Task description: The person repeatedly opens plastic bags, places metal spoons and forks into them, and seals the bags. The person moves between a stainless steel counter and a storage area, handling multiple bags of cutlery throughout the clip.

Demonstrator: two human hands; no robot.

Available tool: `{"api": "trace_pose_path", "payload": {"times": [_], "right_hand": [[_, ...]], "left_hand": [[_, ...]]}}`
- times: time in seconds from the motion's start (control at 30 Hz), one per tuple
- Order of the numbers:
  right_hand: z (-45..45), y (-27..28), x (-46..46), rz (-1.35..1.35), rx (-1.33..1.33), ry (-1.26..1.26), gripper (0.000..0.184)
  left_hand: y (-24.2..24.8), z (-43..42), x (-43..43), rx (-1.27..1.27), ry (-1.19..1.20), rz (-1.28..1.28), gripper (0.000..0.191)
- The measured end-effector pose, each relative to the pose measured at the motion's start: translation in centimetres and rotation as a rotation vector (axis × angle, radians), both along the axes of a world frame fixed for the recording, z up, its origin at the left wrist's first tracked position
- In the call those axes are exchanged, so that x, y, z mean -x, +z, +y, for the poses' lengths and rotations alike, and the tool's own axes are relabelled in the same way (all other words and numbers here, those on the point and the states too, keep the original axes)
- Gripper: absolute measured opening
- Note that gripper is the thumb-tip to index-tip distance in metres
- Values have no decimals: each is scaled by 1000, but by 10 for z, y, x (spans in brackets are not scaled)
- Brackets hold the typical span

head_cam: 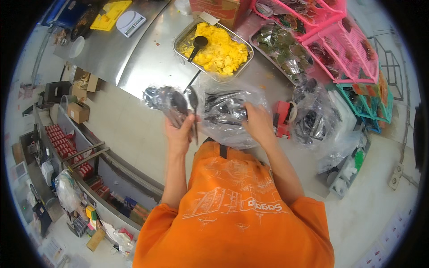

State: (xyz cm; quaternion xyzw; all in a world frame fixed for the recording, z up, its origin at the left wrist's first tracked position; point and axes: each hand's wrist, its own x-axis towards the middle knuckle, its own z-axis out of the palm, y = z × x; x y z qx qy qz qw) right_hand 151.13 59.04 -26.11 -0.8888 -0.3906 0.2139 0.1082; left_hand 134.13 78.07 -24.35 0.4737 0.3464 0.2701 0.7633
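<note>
Gripped in my left hand (pixel 180 132) is a bunch of black plastic spoons (pixel 172 100), some in clear wrapping, held off the table's edge. One bare black spoon (pixel 193 100) stands apart from the bunch by my thumb. My right hand (pixel 258 122) reaches onto a clear plastic bag (pixel 248 139) holding black plastic cutlery (pixel 223 102); its fingertips are partly hidden at the bag, so I cannot tell whether they pinch a piece. Beyond the bag, a metal tray (pixel 177 50) holds yellow crumbled food (pixel 221 47) with a black measuring scoop (pixel 200 41) on it.
On the steel table (pixel 144 60) are a kitchen scale (pixel 130 22) and a yellow cutting board (pixel 110 15). To the right stand a red tape dispenser (pixel 282 120), another bag of black cutlery (pixel 313 117), a tray of green packets (pixel 281 47) and pink plastic baskets (pixel 358 63).
</note>
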Motion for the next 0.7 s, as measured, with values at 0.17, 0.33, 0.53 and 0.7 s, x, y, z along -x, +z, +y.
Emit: {"api": "trace_pose_path", "payload": {"times": [0.17,0.33,0.53,0.7], "right_hand": [[25,43,1,476,-662,-170,69],[40,73,22,720,-832,-133,57],[42,82,25,962,-955,-285,47],[37,71,24,941,-1111,-358,31]], "left_hand": [[5,-31,-21,-78,-146,11,46],[17,-53,-26,-276,-193,-26,66],[26,-56,-25,-76,-194,-203,68],[32,-51,-25,-37,-138,-240,58]]}}
